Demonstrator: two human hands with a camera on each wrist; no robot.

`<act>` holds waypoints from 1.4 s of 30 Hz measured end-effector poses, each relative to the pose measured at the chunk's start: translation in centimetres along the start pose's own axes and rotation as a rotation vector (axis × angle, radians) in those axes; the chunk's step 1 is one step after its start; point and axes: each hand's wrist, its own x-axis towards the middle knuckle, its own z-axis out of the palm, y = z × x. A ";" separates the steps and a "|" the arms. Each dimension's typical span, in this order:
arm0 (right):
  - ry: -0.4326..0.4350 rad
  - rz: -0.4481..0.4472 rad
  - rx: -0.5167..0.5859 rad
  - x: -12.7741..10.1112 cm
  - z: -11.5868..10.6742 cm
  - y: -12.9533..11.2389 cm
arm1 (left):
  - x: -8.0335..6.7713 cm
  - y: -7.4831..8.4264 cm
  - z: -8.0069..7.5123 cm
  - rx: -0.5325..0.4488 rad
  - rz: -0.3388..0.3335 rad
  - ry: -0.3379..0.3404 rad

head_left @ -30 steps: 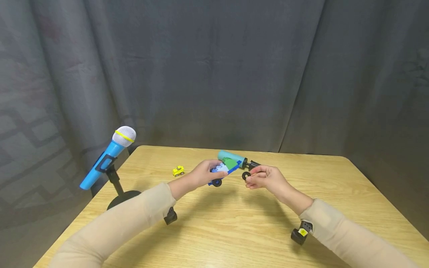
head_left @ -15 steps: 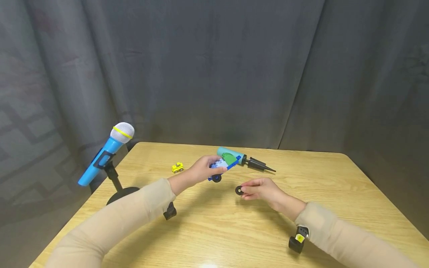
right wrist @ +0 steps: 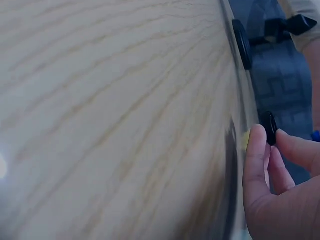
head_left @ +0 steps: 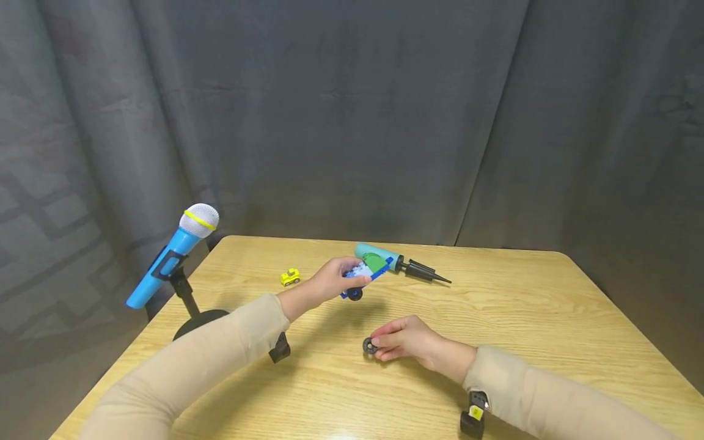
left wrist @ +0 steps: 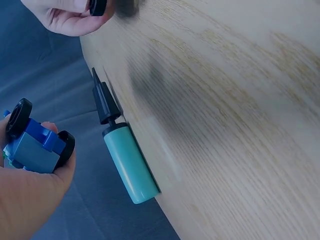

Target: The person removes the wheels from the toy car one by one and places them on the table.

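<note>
My left hand (head_left: 329, 282) grips a small blue, light-blue and green toy vehicle (head_left: 376, 264) above the table. In the left wrist view the toy's blue underside (left wrist: 37, 150) shows, with a black wheel (left wrist: 19, 118) on either side. Lower and nearer to me, my right hand (head_left: 411, 343) pinches a black toy tyre (head_left: 370, 346) between thumb and fingers. This tyre is ring-shaped, with a hole in the middle. From the right wrist view the tyre (right wrist: 270, 128) appears nearly edge-on at the fingertips, apart from the toy vehicle.
A teal hand pump (head_left: 379, 255) with a black nozzle lies behind the toy vehicle. To the left is a small yellow toy car (head_left: 289, 277). A blue microphone (head_left: 175, 255) on a black stand (head_left: 189, 305) rises at the table's left edge. Grey curtains hang behind the wooden table (head_left: 517, 305).
My right hand has moved toward me and left, carrying the tyre down closer to the table. The pump's nozzle has come into view. My left hand and the toy vehicle have stayed nearly still.
</note>
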 end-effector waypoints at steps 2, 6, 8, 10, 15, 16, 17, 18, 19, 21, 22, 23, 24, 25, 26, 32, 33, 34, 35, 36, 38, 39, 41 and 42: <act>-0.005 -0.007 -0.005 0.1 0.3 0.1 | 0.0 0.0 0.0 -0.007 -0.010 -0.001; 0.005 -0.015 -0.010 0.2 1.0 0.3 | 0.1 -0.1 0.1 -0.027 -0.024 0.003; 0.016 -0.018 -0.025 0.1 1.4 0.4 | 0.1 -0.2 0.1 -0.044 -0.031 0.001; 0.028 -0.019 -0.047 0.1 1.8 0.4 | 0.1 -0.2 0.2 -0.058 -0.034 0.001; 0.043 -0.026 -0.086 0.1 2.7 0.3 | 0.2 -0.3 0.3 -0.072 -0.039 0.010; 0.045 -0.027 -0.092 0.2 2.9 0.3 | 0.2 -0.3 0.3 -0.075 -0.038 0.011; 0.045 -0.028 -0.098 0.2 3.0 0.3 | 0.2 -0.3 0.3 -0.078 -0.038 0.013; 0.046 -0.028 -0.104 0.2 3.2 0.3 | 0.2 -0.3 0.4 -0.080 -0.037 0.014; 0.050 -0.027 -0.112 0.2 3.3 0.3 | 0.2 -0.3 0.4 -0.084 -0.035 0.015; 0.057 -0.028 -0.131 0.2 3.5 0.3 | 0.1 -0.2 0.5 -0.091 -0.033 0.017; 0.060 -0.028 -0.141 0.3 3.5 0.3 | 0.1 -0.2 0.5 -0.091 -0.033 0.018; 0.063 -0.029 -0.150 0.3 3.5 0.3 | 0.2 -0.2 0.5 -0.090 -0.032 0.022; 0.064 -0.031 -0.158 0.3 3.5 0.3 | 0.2 -0.2 0.6 -0.089 -0.030 0.024; 0.064 -0.033 -0.167 0.4 3.5 0.3 | 0.2 -0.3 0.6 -0.088 -0.031 0.026; 0.063 -0.036 -0.174 0.4 3.5 0.3 | 0.3 -0.3 0.6 -0.088 -0.030 0.028; 0.018 -0.037 -0.192 0.5 3.0 0.0 | 0.6 -0.4 0.7 -0.100 -0.038 0.031; 0.004 -0.032 -0.189 0.5 2.9 -0.1 | 0.6 -0.4 0.7 -0.105 -0.037 0.030; -0.012 -0.027 -0.185 0.5 2.8 -0.2 | 0.7 -0.4 0.7 -0.110 -0.035 0.029; -0.028 -0.022 -0.178 0.5 2.7 -0.3 | 0.7 -0.4 0.7 -0.114 -0.033 0.029; -0.044 -0.019 -0.173 0.5 2.6 -0.3 | 0.7 -0.4 0.7 -0.119 -0.031 0.027; -0.074 -0.014 -0.158 0.5 2.3 -0.4 | 0.7 -0.4 0.7 -0.140 -0.032 0.017; -0.087 -0.015 -0.156 0.5 2.3 -0.5 | 0.7 -0.4 0.7 -0.146 -0.035 0.014; -0.108 -0.020 -0.156 0.6 2.0 -0.5 | 0.6 -0.4 0.7 -0.154 -0.046 0.013; -0.114 -0.025 -0.156 0.6 1.9 -0.5 | 0.6 -0.3 0.7 -0.157 -0.051 0.013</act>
